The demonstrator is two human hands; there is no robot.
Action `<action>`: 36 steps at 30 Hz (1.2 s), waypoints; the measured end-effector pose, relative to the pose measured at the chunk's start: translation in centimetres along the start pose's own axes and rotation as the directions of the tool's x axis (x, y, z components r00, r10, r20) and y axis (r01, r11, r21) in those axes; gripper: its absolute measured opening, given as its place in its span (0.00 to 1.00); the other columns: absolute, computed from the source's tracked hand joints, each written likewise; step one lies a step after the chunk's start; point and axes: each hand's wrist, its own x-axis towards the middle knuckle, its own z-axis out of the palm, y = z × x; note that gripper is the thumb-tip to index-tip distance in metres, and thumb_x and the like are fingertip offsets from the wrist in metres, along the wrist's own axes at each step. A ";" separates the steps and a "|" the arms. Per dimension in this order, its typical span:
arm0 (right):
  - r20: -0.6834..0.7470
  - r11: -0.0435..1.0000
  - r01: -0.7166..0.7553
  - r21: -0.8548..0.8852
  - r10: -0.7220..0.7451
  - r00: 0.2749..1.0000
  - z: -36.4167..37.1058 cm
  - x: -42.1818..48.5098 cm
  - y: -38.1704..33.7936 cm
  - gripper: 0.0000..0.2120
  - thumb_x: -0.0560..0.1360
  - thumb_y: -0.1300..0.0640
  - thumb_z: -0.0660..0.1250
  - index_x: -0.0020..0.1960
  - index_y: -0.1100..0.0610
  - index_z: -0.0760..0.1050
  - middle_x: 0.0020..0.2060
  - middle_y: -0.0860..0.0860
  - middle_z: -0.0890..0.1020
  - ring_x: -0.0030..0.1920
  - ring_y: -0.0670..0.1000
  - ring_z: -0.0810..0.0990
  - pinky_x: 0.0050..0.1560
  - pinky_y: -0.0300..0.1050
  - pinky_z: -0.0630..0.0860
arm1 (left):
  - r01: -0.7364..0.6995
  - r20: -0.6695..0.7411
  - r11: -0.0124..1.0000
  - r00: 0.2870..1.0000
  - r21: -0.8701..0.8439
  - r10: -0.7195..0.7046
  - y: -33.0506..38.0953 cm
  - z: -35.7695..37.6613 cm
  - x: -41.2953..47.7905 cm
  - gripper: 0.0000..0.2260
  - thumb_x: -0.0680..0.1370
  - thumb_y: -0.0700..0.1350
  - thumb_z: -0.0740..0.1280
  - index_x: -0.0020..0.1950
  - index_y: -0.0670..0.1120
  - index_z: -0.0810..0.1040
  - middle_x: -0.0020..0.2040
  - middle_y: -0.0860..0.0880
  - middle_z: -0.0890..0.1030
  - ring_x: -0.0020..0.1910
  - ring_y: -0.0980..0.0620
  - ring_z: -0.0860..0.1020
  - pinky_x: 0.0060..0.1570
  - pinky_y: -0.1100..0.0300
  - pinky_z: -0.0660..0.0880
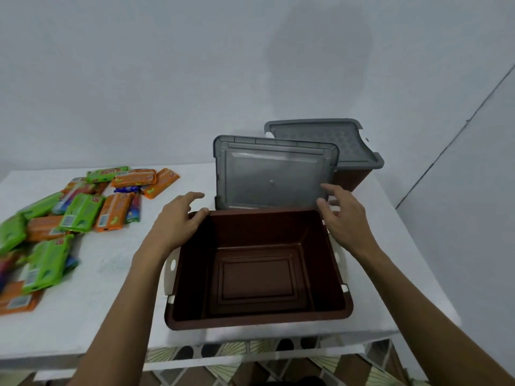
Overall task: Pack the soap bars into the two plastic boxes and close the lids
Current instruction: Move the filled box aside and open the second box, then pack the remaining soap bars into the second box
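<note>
Barely begun: the near box (pixel 250 320) is empty, its lid (pixel 273 176) propped behind. All soap bars (pixel 80 213) lie on the worktop (pixel 117 274). The left hand (pixel 178 221) rests on the rim and the right hand (pixel 345 218) is by the lid, both grips wide.

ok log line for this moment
near box open, empty | lid up behind it | left hand at rim | right hand by lid | soap on table

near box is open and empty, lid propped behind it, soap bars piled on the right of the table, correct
No: the soap bars lie on the left of the table, as the head view shows. The near box is open and empty, its lid propped behind it.
</note>
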 end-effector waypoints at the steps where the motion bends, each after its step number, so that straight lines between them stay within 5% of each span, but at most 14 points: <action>1: 0.069 1.000 -0.004 0.002 0.004 0.998 0.2 -0.7 -0.2 0.19 0.79 0.52 0.64 0.69 0.54 0.71 0.62 0.55 0.77 0.59 0.53 0.77 0.58 0.47 0.76 | 0.007 -0.011 1.000 1.000 0.005 -0.007 -0.2 0.1 -1.1 0.19 0.79 0.51 0.64 0.69 0.50 0.72 0.65 0.43 0.76 0.60 0.43 0.77 0.59 0.50 0.72; 5: 0.267 0.997 -0.018 -0.073 0.037 0.963 1.1 -3.3 -0.5 0.25 0.80 0.48 0.62 0.75 0.52 0.62 0.69 0.54 0.71 0.68 0.53 0.71 0.64 0.42 0.66 | 0.013 -0.047 1.000 0.999 0.017 -0.012 -0.7 1.2 -4.5 0.22 0.80 0.51 0.64 0.74 0.50 0.66 0.66 0.43 0.75 0.62 0.43 0.76 0.60 0.49 0.73; 11: 0.213 0.996 0.012 -0.090 0.007 0.977 1.1 -5.8 -0.9 0.26 0.80 0.50 0.61 0.77 0.51 0.59 0.69 0.53 0.69 0.66 0.52 0.71 0.59 0.40 0.66 | 0.011 -0.084 0.999 0.996 -0.041 -0.014 -0.8 2.2 -7.3 0.26 0.81 0.46 0.62 0.78 0.53 0.60 0.70 0.43 0.73 0.67 0.43 0.73 0.65 0.50 0.69; 17: 0.191 0.939 0.086 -0.332 -0.023 0.981 1.6 -4.5 -1.7 0.26 0.79 0.44 0.61 0.74 0.53 0.64 0.71 0.61 0.66 0.69 0.63 0.67 0.67 0.59 0.69 | 0.044 -0.083 0.987 0.995 -0.157 -0.058 -1.1 1.7 -7.5 0.25 0.81 0.55 0.61 0.77 0.55 0.61 0.70 0.48 0.73 0.66 0.48 0.73 0.63 0.55 0.70; 21: 0.208 0.935 0.233 -0.268 -0.180 0.962 4.4 -1.4 -5.4 0.25 0.78 0.46 0.62 0.72 0.55 0.68 0.69 0.60 0.68 0.70 0.62 0.66 0.69 0.59 0.67 | 0.096 -0.120 0.949 0.983 -0.301 -0.137 -2.9 -0.1 -7.2 0.23 0.80 0.58 0.61 0.74 0.55 0.67 0.65 0.51 0.76 0.57 0.56 0.76 0.56 0.60 0.72; 29: 0.488 0.891 0.450 -0.067 -0.364 0.793 19.1 8.2 -14.9 0.24 0.80 0.46 0.59 0.74 0.51 0.64 0.70 0.53 0.70 0.70 0.55 0.67 0.70 0.53 0.66 | 0.274 -0.280 0.962 0.924 0.005 -0.262 -13.6 -5.0 -1.9 0.17 0.79 0.50 0.66 0.66 0.47 0.75 0.62 0.42 0.77 0.55 0.42 0.78 0.49 0.50 0.76; 36: 0.691 0.852 0.522 -0.046 -0.351 0.633 31.8 15.0 -19.8 0.25 0.75 0.51 0.61 0.72 0.46 0.65 0.65 0.52 0.76 0.62 0.56 0.75 0.59 0.57 0.75 | 0.296 -0.254 0.934 0.936 0.198 -0.243 -20.9 -6.4 4.1 0.20 0.78 0.57 0.63 0.65 0.46 0.75 0.58 0.41 0.80 0.55 0.38 0.77 0.53 0.48 0.72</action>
